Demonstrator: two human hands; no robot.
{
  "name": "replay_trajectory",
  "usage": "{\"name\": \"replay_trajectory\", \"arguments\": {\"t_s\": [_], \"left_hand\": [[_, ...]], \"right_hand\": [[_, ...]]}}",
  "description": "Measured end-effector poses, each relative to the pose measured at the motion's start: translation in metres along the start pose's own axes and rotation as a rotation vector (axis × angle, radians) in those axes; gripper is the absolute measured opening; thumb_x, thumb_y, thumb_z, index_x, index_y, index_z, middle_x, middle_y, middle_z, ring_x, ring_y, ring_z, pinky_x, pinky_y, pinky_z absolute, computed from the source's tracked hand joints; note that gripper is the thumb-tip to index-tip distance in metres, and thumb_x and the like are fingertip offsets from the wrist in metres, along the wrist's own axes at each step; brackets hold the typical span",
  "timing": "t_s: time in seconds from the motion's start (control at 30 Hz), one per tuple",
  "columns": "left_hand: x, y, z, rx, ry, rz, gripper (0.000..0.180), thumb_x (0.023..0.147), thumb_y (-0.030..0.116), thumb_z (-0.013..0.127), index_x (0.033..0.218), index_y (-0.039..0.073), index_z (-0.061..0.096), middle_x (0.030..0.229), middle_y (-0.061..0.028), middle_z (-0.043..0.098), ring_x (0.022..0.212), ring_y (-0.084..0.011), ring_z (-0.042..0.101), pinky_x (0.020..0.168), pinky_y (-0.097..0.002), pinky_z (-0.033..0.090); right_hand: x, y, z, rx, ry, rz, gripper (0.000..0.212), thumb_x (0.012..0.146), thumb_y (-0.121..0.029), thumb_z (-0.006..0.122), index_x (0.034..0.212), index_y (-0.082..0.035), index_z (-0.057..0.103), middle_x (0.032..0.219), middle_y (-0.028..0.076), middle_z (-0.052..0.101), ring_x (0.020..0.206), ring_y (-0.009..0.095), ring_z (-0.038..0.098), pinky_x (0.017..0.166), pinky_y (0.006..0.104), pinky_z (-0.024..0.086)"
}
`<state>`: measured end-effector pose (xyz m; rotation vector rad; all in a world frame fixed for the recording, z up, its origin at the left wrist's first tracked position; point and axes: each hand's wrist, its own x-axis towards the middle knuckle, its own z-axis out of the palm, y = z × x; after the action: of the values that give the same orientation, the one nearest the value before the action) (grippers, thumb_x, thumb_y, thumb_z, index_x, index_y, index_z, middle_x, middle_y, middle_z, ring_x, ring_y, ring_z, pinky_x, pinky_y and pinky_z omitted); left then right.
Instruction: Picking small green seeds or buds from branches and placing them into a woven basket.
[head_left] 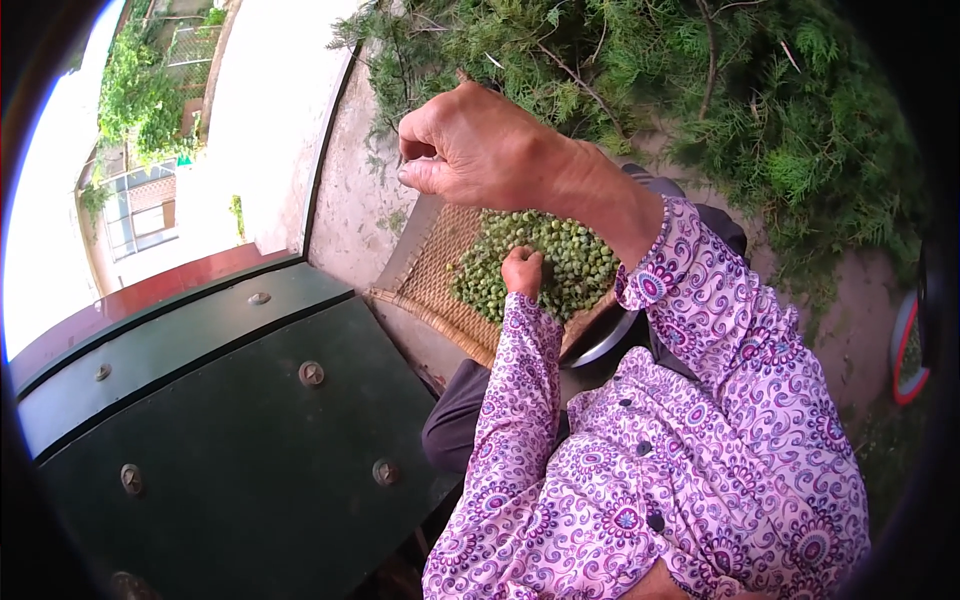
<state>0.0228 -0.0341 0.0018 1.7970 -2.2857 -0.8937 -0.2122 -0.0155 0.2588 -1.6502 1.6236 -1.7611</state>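
You are holding your left hand (522, 270) low, right over the pile of small, round green fruits (575, 258), with its curled fingers meeting the pile's near side. The fruits are spreading beyond it and to both sides, most thickly toward its right. Its fingers are bunching together, but whether they are grasping a fruit you cannot tell from this view.

You are raising your right hand (485, 145) well above the pile, near the camera, its wrist bending and its fingers curling in toward the thumb; whether anything is sitting between them cannot be told. From there the fruits are lying lower down, below the wrist in the view and well apart from it.

The fruits are resting on a flat, tan, woven tray (425, 262), whose bare weave is showing to the left of the pile. A curved, silvery metal rim (603, 343) is showing just by the tray's near right edge. Leafy green conifer branches (800, 150) are lying beyond the tray, toward your right.
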Motion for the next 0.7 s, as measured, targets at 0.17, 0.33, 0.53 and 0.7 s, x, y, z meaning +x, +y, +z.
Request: {"name": "replay_trajectory", "arguments": {"t_s": [0.17, 0.33, 0.53, 0.7], "left_hand": [[-0.003, 0.014, -0.032, -0.795, -0.278, -0.26, 0.008, 0.079, 0.005, 0.056, 0.075, 0.004, 0.05, 0.059, -0.0031, 0.052, 0.045, -0.0123, 0.05, 0.039, -0.0259, 0.042], [0.008, 0.057, -0.041, -0.658, -0.312, -0.191, 0.004, 0.077, 0.001, 0.055, 0.075, 0.001, 0.051, 0.059, -0.0052, 0.054, 0.045, -0.0128, 0.052, 0.038, -0.025, 0.042], [0.036, 0.05, 0.002, -0.136, -0.203, 0.22, 0.03, 0.071, 0.007, 0.057, 0.101, 0.007, 0.061, 0.091, -0.0179, 0.063, 0.075, -0.0265, 0.063, 0.066, -0.0361, 0.051], [0.04, 0.047, 0.012, 0.191, -0.119, 0.318, 0.026, 0.072, 0.016, 0.055, 0.095, 0.009, 0.064, 0.087, -0.0193, 0.063, 0.086, -0.034, 0.059, 0.079, -0.0398, 0.045]], "right_hand": [[-0.004, 0.001, -0.018, -0.02, 0.002, -0.022, 0.018, 0.076, -0.016, 0.064, 0.078, 0.001, 0.062, 0.069, 0.012, 0.062, 0.061, 0.02, 0.06, 0.059, 0.033, 0.05], [-0.005, 0.005, -0.008, -0.036, 0.063, -0.023, 0.018, 0.076, -0.017, 0.065, 0.077, 0.001, 0.061, 0.068, 0.013, 0.062, 0.061, 0.02, 0.061, 0.059, 0.0323, 0.05], [0.009, -0.017, -0.027, 0.001, -0.225, 0.178, 0.018, 0.077, -0.016, 0.064, 0.079, 0.001, 0.062, 0.072, 0.014, 0.063, 0.065, 0.021, 0.062, 0.061, 0.0314, 0.051], [0.008, -0.014, -0.024, -0.164, -0.11, -0.037, 0.017, 0.077, -0.016, 0.064, 0.079, 0.002, 0.062, 0.072, 0.014, 0.063, 0.065, 0.022, 0.062, 0.063, 0.0328, 0.051]]}}
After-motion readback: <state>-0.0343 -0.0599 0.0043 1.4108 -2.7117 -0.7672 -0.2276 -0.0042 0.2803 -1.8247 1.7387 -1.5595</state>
